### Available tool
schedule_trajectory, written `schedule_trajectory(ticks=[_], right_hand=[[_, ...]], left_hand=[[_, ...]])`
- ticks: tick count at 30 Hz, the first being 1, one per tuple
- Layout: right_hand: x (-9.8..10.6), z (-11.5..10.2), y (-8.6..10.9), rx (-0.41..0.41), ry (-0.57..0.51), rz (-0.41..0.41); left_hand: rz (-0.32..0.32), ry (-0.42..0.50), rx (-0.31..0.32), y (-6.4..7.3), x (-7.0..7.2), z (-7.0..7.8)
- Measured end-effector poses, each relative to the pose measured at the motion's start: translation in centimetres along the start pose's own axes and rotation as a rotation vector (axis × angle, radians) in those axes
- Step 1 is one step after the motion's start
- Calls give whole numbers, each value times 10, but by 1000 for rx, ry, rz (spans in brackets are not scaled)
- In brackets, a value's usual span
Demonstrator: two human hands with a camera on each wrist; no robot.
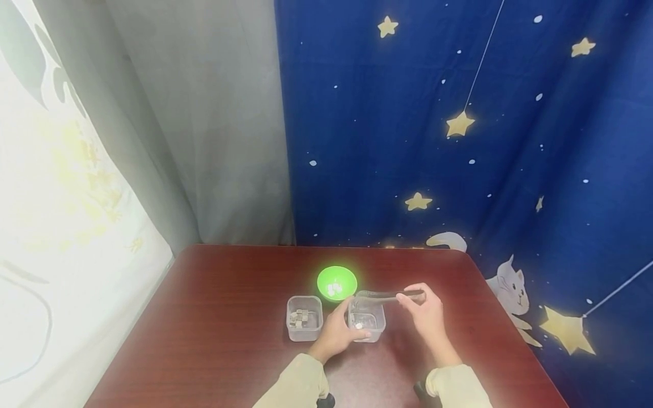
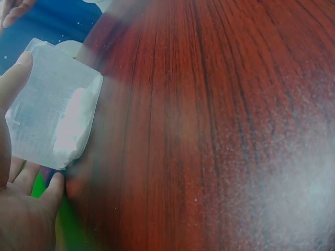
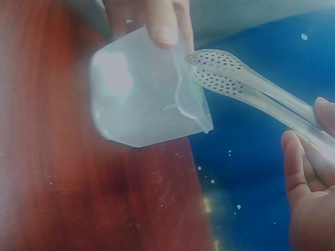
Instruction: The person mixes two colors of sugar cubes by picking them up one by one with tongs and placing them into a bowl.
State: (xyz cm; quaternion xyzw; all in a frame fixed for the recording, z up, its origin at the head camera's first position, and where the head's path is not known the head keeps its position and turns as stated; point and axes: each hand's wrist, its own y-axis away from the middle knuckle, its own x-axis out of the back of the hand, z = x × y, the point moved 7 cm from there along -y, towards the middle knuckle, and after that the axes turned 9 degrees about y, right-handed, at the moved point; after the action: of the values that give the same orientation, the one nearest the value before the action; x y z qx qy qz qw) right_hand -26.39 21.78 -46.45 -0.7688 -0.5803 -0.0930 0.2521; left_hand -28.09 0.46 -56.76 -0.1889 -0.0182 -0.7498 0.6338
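Note:
My left hand (image 1: 335,333) grips a clear plastic container (image 1: 376,335) by its sides, thumb across the near wall and fingers round the other side. The left wrist view shows this container (image 2: 49,89) tilted, with a bright whitish patch low in it. In my right hand (image 1: 429,318) is a pair of metal tongs (image 1: 380,296), pinched between thumb and fingers. Their perforated heads (image 3: 222,70) reach to the container's open rim in the right wrist view. The two tong heads lie close together, and no piece shows between them.
Behind my left hand stands a green bowl (image 1: 346,276) with several small white pieces in it. A second clear container (image 1: 305,336), holding several small pale pieces, sits left of that hand. All of this is on a dark red wooden table (image 1: 219,317), with curtains behind its far edge.

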Motion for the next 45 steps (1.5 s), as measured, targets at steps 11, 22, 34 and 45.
schedule_trajectory(ticks=[11,22,34,45], right_hand=[[-1,-18,-10,33,-28,-1],[-9,0,-27,69,-93,55],[-9,-31,-31,63,-157,70],[-5,-49,-28,57,-152,115]], left_hand=[[12,-6,37,0,1,-4],[12,2,41,0,0,-5],[10,1,36,-1,1,-4],[9,-3,8,-2,0,-4]])
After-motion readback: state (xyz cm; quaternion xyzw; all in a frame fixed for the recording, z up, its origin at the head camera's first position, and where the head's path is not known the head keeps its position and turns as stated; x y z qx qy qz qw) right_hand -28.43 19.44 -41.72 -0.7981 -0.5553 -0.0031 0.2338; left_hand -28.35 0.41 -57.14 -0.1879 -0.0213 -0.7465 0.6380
